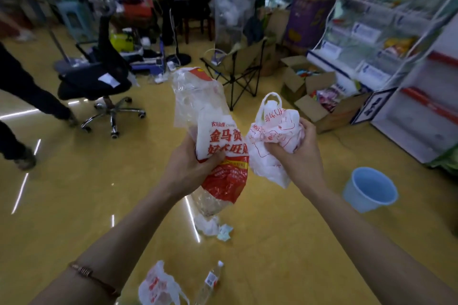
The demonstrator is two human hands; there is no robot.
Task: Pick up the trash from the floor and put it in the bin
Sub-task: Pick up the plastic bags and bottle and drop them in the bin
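With the left hand [195,163] clenched round the long, crinkled red-and-white wrapper [223,156] and the right hand [295,153] gripping the balled white bag [270,136] with red print, both held above the floor, the sound course is to squeeze each bundle tight and swing right to the open pale-blue bin [371,188] on the floor.

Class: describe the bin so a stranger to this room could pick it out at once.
Start at the white shelving along the right side. On the yellow floor just in front of it stands the bin. It is a round, pale blue, open tub, unlike the brown cardboard boxes further back.
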